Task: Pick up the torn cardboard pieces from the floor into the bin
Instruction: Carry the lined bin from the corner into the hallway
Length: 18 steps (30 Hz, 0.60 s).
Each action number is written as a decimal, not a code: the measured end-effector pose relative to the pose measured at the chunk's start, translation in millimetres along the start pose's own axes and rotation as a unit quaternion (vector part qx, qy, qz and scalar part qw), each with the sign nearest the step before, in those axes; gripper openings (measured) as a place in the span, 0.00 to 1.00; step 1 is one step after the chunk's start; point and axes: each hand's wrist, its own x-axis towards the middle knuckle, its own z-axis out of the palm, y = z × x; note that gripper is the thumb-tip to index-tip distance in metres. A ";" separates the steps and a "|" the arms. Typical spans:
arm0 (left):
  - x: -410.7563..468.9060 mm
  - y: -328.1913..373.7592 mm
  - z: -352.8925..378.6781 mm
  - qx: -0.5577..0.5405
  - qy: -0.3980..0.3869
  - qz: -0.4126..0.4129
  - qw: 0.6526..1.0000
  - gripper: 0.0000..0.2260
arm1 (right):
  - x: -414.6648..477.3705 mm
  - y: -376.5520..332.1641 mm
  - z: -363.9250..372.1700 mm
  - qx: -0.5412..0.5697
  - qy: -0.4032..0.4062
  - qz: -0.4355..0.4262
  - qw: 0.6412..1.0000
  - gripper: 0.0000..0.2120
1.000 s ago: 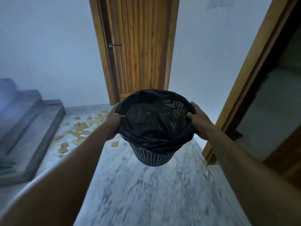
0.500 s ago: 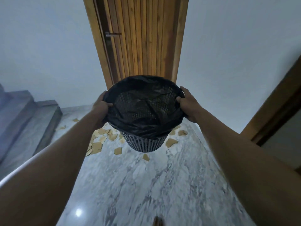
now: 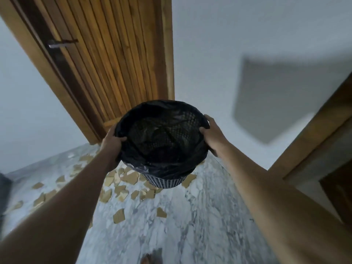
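Both hands, the left hand point(image 3: 112, 141) and right hand point(image 3: 211, 133), hold a closed grip on the rim of the mesh bin point(image 3: 162, 138), carried above the torn cardboard pieces point(image 3: 122, 187) scattered below on the marble floor point(image 3: 190, 225); set down carelessly, it could land on pieces, or the loose black liner point(image 3: 133, 119) could slip off

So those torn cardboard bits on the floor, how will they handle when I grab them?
The cardboard pieces look thin and flat, so probably light and hard to pinch off the smooth marble floor. Their small size suggests they would slide if pushed.
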 end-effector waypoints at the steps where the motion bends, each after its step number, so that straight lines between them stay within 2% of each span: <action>1: 23.5 -3.9 13.2 0.009 -0.016 -0.005 1.000 0.30 | 11.9 9.0 -2.5 -0.001 0.025 0.009 1.000 0.27; 4: 90.6 -29.0 54.6 0.039 -0.075 -0.023 0.996 0.30 | 44.7 43.8 -13.0 0.016 0.109 0.066 0.992 0.26; 8: 159.8 -82.2 114.5 0.066 -0.150 -0.057 0.985 0.31 | 76.0 102.1 -33.8 0.055 0.203 0.130 0.969 0.20; 15: 220.0 -223.0 221.3 0.106 -0.281 -0.098 0.949 0.29 | 103.9 245.5 -74.3 0.084 0.309 0.167 0.932 0.27; 18: 241.7 -305.0 256.0 0.123 -0.297 -0.103 0.941 0.31 | 132.8 331.1 -84.0 0.104 0.329 0.172 0.923 0.29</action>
